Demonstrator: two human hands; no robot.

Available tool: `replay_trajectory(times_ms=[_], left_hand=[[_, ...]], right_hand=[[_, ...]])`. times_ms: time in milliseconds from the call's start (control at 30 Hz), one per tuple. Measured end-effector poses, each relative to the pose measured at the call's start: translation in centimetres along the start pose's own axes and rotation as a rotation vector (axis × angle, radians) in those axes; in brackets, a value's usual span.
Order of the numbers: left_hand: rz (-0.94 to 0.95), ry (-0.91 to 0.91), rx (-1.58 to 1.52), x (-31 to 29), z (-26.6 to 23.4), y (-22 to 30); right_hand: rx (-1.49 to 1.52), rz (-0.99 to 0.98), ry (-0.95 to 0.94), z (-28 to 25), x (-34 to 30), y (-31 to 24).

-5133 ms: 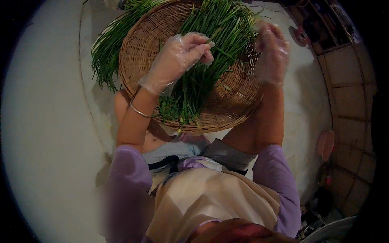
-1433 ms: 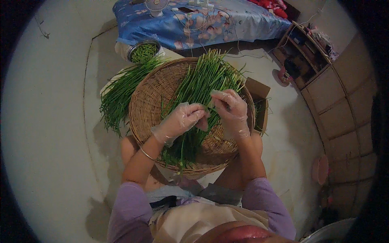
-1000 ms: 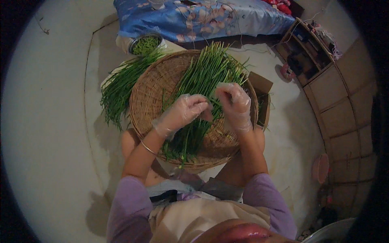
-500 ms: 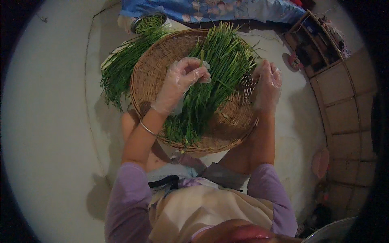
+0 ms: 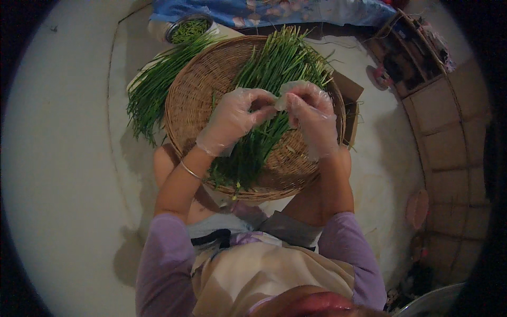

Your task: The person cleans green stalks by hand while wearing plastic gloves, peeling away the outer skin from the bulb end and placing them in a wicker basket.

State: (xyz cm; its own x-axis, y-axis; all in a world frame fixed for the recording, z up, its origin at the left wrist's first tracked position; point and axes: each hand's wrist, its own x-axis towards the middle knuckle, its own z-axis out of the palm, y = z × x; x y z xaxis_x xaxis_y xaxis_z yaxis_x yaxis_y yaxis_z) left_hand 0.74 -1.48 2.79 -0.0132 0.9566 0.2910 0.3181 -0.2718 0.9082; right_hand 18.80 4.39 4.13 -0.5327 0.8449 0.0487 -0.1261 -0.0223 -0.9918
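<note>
A round wicker basket [image 5: 182,87] sits across my lap, with a thick bundle of long green chives [image 5: 266,68] lying in it, pale ends away from me. Over the bundle, my left hand [image 5: 232,116] in a clear plastic glove is closed in a pinch. A thin bit of green shows beside it, seemingly the chive stalk it held earlier. Fingertip to fingertip with it, my right hand [image 5: 311,113], also gloved, pinches too. What lies between the right fingers is hidden.
Left of the basket, another pile of chives [image 5: 163,79] lies on a pale board. Behind it stands a metal bowl [image 5: 189,30] of short green pieces. An open cardboard box [image 5: 348,87] is right of the basket. Blue patterned cloth [image 5: 227,11] hangs at the back; a shelf [image 5: 409,55] stands far right.
My right hand has come left from the basket's right edge to meet my left hand, uncovering the cardboard box. The left hand has dipped slightly; the stalk's upright tip no longer shows.
</note>
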Motion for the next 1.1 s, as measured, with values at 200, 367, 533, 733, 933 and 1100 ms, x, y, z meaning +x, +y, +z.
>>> replay_trajectory(times_ms=[200, 367, 533, 733, 933, 1100], left_hand=[[0.012, -0.218, 0.193, -0.1, 0.1, 0.3], [0.063, -0.344, 0.251, -0.2, 0.0, -1.7], [-0.130, -0.324, -0.110, 0.2, 0.5, -2.6], [-0.348, 0.013, -0.530, 0.1, -1.0, -0.8], [-0.261, 0.185, -0.647, 0.2, -1.3, -2.0], [-0.300, 0.185, -0.712, 0.1, -1.4, -1.6]], right_hand=[[0.283, -0.046, 0.133, -1.0, 0.6, 0.6], [0.269, -0.064, 0.310, -0.5, 0.4, -0.6], [0.095, -0.233, 0.149, -2.8, 0.9, 0.4], [0.233, -0.078, 0.205, -1.9, 1.6, 0.9], [-0.057, -0.063, -0.158, -1.2, 1.6, 2.5], [-0.040, -0.027, -0.221, -0.6, 0.8, 2.6]])
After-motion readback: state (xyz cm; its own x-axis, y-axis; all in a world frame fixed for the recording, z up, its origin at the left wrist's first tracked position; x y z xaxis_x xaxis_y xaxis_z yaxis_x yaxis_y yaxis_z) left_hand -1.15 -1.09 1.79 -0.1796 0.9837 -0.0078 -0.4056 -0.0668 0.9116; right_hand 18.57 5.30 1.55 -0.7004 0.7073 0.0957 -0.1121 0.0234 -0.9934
